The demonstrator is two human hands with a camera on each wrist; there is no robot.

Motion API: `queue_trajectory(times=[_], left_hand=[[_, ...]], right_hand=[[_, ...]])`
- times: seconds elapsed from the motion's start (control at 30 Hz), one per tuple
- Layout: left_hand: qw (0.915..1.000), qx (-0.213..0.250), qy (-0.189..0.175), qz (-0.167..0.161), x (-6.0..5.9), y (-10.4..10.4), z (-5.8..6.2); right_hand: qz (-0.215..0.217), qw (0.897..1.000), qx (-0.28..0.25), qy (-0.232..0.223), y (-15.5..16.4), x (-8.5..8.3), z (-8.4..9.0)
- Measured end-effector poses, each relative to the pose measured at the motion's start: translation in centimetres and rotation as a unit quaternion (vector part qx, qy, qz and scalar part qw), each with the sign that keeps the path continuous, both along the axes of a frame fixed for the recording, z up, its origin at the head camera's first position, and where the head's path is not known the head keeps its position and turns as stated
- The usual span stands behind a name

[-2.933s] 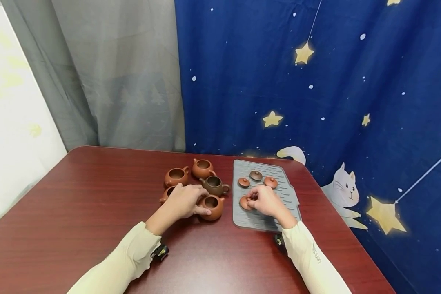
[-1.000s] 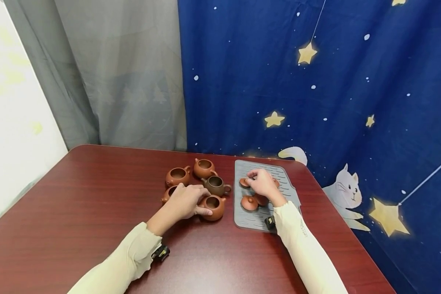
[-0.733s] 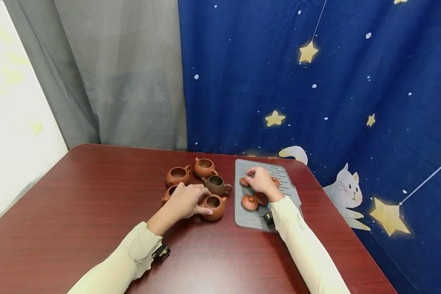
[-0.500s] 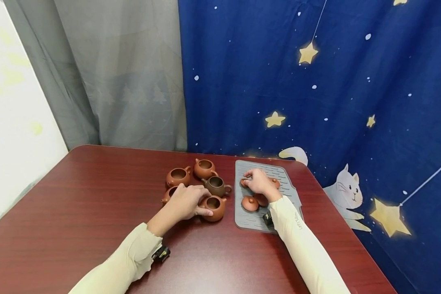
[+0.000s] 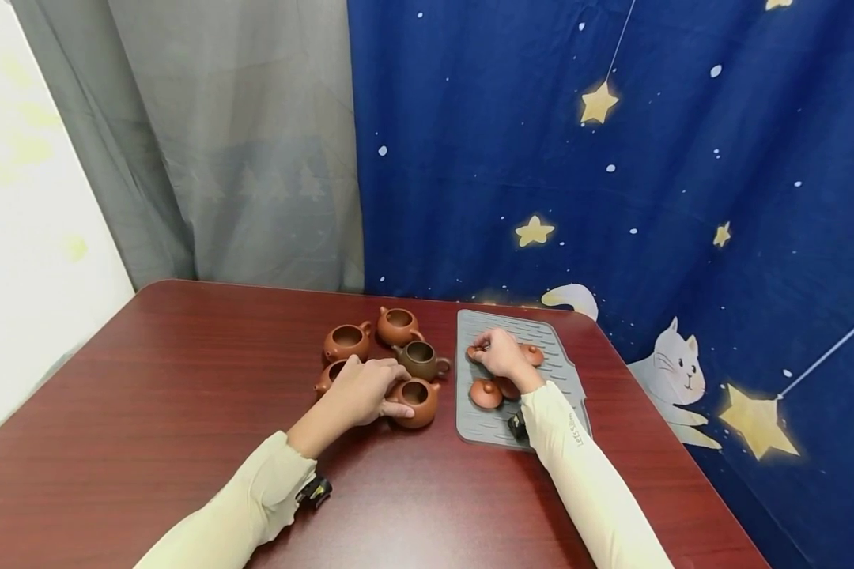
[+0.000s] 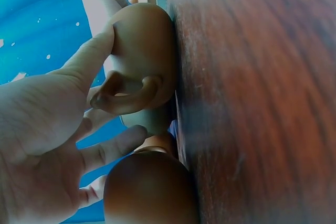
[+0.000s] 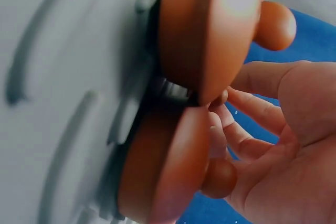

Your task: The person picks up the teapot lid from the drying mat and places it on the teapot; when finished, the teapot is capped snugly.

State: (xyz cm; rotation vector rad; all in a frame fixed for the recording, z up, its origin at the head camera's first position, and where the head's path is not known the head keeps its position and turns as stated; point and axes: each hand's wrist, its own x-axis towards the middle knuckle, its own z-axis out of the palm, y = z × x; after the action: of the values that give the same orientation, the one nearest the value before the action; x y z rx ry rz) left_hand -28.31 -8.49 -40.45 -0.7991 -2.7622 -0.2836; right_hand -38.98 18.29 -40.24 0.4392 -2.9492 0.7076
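Fingers of the left hand (image 5: 359, 389) curl round the near, open-topped reddish-brown clay teapot (image 5: 417, 398), thumb laid along its side; the wrist view shows the thumb pressed on that pot's belly above the handle. The right hand (image 5: 500, 355) rests bent over the far part of the ribbed grey silicone mat (image 5: 565, 387), fingertips gripping a small round brown clay lid (image 5: 475, 352); two more lids (image 5: 485, 393) lie just near of it. Compared with a second ago, the right hand has drawn slightly toward the mat's left edge, while the left hand has stayed put. Four other lidless clay teapots (image 5: 346, 341) cluster just left of and beyond the held one on the dark red wooden table (image 5: 149, 411). Open tabletop stretches left and near; the blue star-patterned curtain (image 5: 612, 158) hangs close behind the mat's far edge.
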Motion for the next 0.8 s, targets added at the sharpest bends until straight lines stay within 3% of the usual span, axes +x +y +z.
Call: queue_trajectory(times=[0.33, 0.6, 0.8], left_hand=[[1.0, 0.0, -0.004, 0.004, 0.12, 0.13, 0.02], [0.9999, -0.001, -0.001, 0.01, 0.19, 0.06, -0.27], [1.0, -0.002, 0.007, 0.002, 0.08, 0.02, -0.35]], right_hand=[[-0.026, 0.999, -0.043, -0.005, 0.35, -0.02, -0.33], [-0.015, 0.999, -0.048, 0.006, 0.31, -0.06, -0.38], [-0.044, 0.998, -0.042, 0.025, 0.51, 0.3, -0.06]])
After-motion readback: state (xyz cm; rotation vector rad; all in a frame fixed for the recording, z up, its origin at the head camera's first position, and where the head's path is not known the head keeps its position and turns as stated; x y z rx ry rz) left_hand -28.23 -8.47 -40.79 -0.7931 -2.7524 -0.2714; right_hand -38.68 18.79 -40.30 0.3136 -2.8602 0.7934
